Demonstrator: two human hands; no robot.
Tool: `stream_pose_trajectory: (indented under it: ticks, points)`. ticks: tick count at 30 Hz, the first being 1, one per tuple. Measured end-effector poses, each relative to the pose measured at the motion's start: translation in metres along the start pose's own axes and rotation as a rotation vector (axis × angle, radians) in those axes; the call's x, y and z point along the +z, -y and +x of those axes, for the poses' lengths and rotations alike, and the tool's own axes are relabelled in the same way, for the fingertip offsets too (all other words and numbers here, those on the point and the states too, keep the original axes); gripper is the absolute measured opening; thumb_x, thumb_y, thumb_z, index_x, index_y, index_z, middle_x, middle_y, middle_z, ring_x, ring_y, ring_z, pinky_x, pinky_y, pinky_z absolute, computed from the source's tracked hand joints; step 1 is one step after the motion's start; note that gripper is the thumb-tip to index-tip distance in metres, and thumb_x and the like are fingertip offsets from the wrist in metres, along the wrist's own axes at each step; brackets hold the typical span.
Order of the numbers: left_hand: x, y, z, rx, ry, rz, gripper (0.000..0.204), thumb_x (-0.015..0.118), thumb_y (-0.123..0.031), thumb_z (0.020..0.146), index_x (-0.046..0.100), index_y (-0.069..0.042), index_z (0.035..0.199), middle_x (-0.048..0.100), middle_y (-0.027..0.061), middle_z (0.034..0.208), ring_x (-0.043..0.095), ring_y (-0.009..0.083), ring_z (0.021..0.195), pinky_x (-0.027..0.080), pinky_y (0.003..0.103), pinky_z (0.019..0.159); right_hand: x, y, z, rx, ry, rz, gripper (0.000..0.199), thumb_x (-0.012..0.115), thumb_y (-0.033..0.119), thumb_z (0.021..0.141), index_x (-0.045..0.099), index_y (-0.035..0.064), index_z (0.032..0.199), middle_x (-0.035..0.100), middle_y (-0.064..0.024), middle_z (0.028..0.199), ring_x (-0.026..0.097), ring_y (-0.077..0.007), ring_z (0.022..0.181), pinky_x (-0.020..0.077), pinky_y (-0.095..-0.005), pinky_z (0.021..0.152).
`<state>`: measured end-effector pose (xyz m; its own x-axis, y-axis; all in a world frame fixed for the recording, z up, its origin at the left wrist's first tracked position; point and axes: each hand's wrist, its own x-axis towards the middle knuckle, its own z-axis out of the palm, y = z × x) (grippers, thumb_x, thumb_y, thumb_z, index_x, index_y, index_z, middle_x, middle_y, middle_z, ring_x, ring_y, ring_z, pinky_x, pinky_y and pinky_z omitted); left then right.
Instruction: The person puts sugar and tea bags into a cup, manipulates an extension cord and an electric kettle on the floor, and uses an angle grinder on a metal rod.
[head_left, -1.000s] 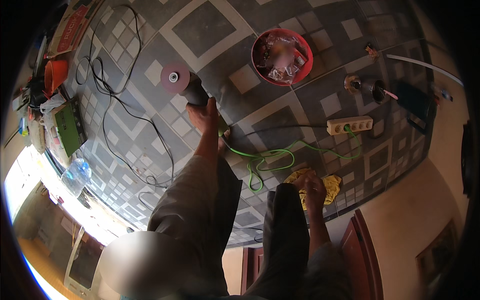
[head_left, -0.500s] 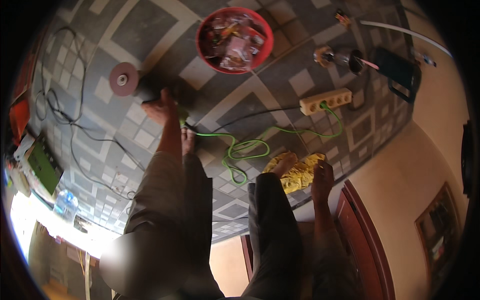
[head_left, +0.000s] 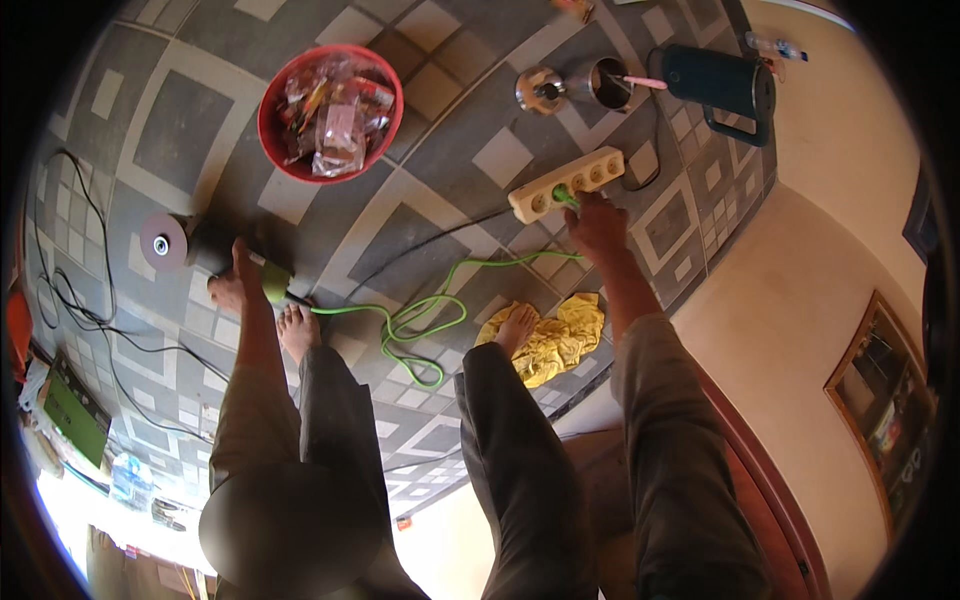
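Observation:
My left hand [head_left: 232,288] is closed around the body of an angle grinder [head_left: 272,280] on the tiled floor. Its reddish-brown disc [head_left: 163,243] faces up at the left end. From the grinder's green rear, a green cord [head_left: 400,330] runs in loose loops across the floor. Over at the right, the fingers of my right hand [head_left: 600,228] are closed on the cord's green plug [head_left: 564,194], which sits in a cream power strip [head_left: 530,202]. The fingertips are partly hidden behind the hand.
Beyond the grinder stands a red basin [head_left: 270,150] full of plastic packets. Farther right are a steel cup [head_left: 610,84], a round metal piece [head_left: 540,92] and a dark mug with a handle [head_left: 725,92]. A yellow cloth [head_left: 570,335] lies under my right foot. Black cable [head_left: 75,310] curls at the left.
My right hand has moved from beside the yellow cloth up to the plug at the power strip. My left hand stays on the grinder. The whole view has shifted.

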<state>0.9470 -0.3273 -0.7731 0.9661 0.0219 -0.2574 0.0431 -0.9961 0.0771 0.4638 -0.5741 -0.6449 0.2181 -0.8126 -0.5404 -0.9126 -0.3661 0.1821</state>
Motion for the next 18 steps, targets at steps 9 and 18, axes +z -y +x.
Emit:
stream_pose_trajectory:
  ticks: [9,18]
  points:
    - [-0.024,-0.091,-0.267,1.364,0.608,-0.113,0.074,0.081,-0.023,0.063,0.048,-0.005,0.127,0.048,0.0161,0.124,0.044,0.0339,0.117,0.037,0.045,0.099,0.045,-0.02,0.029,-0.14,0.073,0.074,0.015,0.058,0.018,0.086,0.064,0.0066,0.091,0.067,-0.0119,0.091,0.068,-0.0308,0.085,0.0549,-0.0419,0.074]
    - [0.101,-0.173,-0.402,1.301,0.454,-0.111,0.063,0.068,-0.022,0.072,0.052,-0.015,0.133,0.052,0.011,0.122,0.047,0.0325,0.112,0.037,0.047,0.094,0.012,-0.016,0.046,-0.519,0.223,-0.005,0.017,0.058,0.014,0.082,0.074,0.0112,0.084,0.072,-0.0086,0.088,0.07,-0.0225,0.088,0.0541,-0.0364,0.075]
